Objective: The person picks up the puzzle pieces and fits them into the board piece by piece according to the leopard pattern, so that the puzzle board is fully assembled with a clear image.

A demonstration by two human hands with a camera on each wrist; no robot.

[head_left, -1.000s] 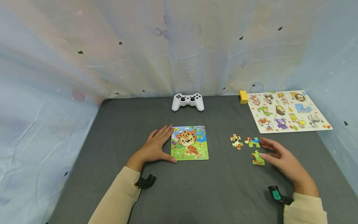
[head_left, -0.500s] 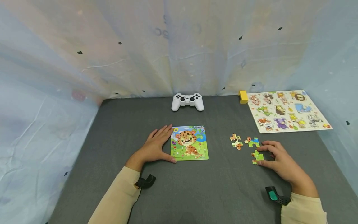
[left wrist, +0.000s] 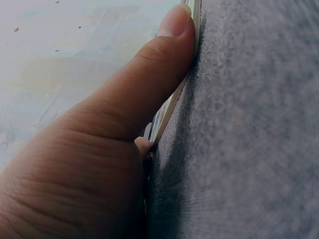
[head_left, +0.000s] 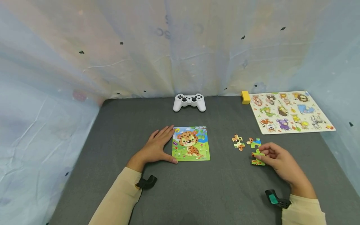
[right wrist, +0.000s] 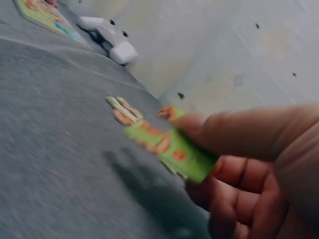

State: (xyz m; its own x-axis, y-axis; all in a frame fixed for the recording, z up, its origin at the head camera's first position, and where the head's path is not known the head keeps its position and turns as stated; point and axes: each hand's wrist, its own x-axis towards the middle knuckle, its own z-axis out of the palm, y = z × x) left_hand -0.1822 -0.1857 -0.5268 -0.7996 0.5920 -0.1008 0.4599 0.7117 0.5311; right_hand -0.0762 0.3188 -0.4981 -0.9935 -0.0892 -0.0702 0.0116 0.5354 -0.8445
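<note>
My left hand lies at the left side of a square leopard puzzle, fingers spread and fairly straight. Its thumb touches the puzzle's edge at the lower left corner. My right hand pinches a green jigsaw piece between thumb and curled fingers. In the right wrist view that green piece is tilted and off the cloth, with a shadow below it. Just beyond lies a blue-green jigsaw piece. Left of that lies a spotted, cream-coloured jigsaw piece.
A white game controller sits at the back of the dark cloth-covered table. At the back right lies an animal peg board, with a yellow block at its left corner. A pale curtain hangs behind.
My right hand has shifted left, closed its fingers on the green jigsaw piece and raised it slightly off the table. The left hand and leopard puzzle have stayed put.
</note>
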